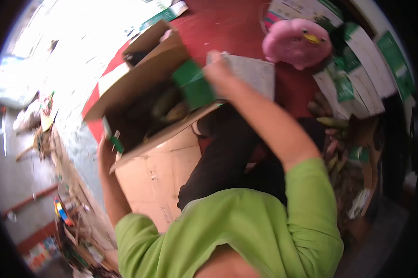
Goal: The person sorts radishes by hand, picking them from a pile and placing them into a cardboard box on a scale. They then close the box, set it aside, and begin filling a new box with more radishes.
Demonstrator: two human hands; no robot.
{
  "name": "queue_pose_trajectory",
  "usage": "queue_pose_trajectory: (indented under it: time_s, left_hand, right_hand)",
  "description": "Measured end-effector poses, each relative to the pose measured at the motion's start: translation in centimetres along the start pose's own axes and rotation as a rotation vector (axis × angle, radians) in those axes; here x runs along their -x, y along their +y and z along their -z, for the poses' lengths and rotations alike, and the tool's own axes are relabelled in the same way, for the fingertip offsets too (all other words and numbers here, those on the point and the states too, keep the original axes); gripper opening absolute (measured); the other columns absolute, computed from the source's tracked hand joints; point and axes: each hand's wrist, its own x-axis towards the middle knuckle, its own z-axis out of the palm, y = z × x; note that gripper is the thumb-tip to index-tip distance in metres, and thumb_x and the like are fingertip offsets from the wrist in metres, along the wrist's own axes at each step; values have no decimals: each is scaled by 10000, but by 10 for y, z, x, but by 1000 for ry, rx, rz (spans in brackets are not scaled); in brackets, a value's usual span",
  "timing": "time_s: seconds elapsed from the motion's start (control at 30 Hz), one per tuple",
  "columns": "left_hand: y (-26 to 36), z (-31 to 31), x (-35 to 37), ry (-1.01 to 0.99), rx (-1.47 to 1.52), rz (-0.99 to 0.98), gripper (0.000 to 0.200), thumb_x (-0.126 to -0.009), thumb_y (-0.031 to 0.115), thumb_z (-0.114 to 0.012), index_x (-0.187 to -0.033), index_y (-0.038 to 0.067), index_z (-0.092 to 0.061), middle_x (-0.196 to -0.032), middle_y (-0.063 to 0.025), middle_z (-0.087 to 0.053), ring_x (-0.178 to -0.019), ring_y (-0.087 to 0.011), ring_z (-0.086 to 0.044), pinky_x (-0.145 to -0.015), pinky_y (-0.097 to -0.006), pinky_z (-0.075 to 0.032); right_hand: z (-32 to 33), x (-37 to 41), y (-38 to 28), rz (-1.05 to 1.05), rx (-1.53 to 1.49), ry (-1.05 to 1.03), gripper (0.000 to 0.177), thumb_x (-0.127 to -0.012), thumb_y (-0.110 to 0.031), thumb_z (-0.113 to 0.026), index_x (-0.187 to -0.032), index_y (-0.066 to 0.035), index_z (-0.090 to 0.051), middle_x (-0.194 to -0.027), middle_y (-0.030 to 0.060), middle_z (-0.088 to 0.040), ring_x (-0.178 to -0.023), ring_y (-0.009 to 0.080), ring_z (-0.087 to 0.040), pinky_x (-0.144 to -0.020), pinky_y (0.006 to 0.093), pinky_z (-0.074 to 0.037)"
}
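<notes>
So the open cardboard box (139,81) is sitting at a tilt out in front of the person, a bit left of the lap, with its mouth facing back toward them. The left hand (106,150) is gripping it at the near left corner, right by a small green tab (116,144), though the box is hiding most of the fingers. The right hand (218,72) is hovering up at the other end, right beside the green flap (193,82). It's pretty blurry, so I honestly can't tell if those fingers are pinching anything or just brushing past.

Inside the box, a couple of roundish produce pieces (168,107) are lying toward the right end, too smeared to say what kind. A flat brown carton (160,173) is resting below it, next to the dark trousers (227,171). Just past the box, another open brown box (149,41) is standing on the red surface (209,23), and a greyish printed sheet (255,74) is lying right behind the right hand.

Off to the right, a pink basin with a yellow beak (297,46) is sitting near a bunch of white-and-green cartons (364,65). Below those, a heap of longish produce (345,185) is piling up by the right sleeve of the lime-green T-shirt (237,227).
</notes>
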Motion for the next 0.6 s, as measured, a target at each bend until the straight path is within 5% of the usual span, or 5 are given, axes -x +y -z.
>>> queue_pose_trajectory:
  time_s: [0.03, 0.2, 0.43, 0.53, 0.6]
  left_hand:
    - [-22, 49, 9, -88, -582, -176, 412, -934, 352, -463, -1281, 130, -452, -1181, -4, -542, -1211, -230, -464, -817, -388, -461]
    - [-37, 144, 98, 32, 15, 159, 386, -936, 429, -371, -1156, 164, -545, -1242, -14, -543, -1115, -181, -472, -948, -385, -292]
    - [-40, 190, 124, -71, -67, 301, 498, -951, 433, -288, -1276, 109, -481, -1283, -25, -506, -1183, -165, -414, -969, -379, -264]
    - [-23, 151, 110, -123, -136, 216, 489, -954, 421, -290, -1267, 103, -488, -1273, -30, -512, -1174, -167, -422, -966, -376, -272]
    - [-28, 133, 90, -152, -166, 157, 483, -955, 414, -292, -1262, 99, -492, -1266, -33, -516, -1168, -168, -428, -964, -374, -277]
  right_hand:
    - [-29, 4, 6, 74, -82, 36, 551, -772, -30, -468, -1311, -47, -358, -1276, 227, -441, -1198, 305, -431, -978, 401, -365]
    - [-202, -6, 57, -555, -521, 37, 924, -848, -708, -217, -1353, 58, -322, -1406, 269, -302, -1297, 349, -334, -1086, 394, -233]
    - [-314, 62, 133, -966, -508, 110, 879, -784, -741, -366, -1236, 2, -494, -1307, 233, -458, -1194, 376, -441, -1012, 446, -335]
    - [-565, -44, 302, -885, -523, -396, 609, -912, -550, -288, -1284, -83, -406, -1320, 15, -427, -1133, 177, -450, -995, 449, -328]
    - [-360, 47, 204, -932, -272, -282, 544, -882, -431, -467, -1275, -55, -454, -1316, 195, -462, -1156, 276, -499, -979, 438, -372]
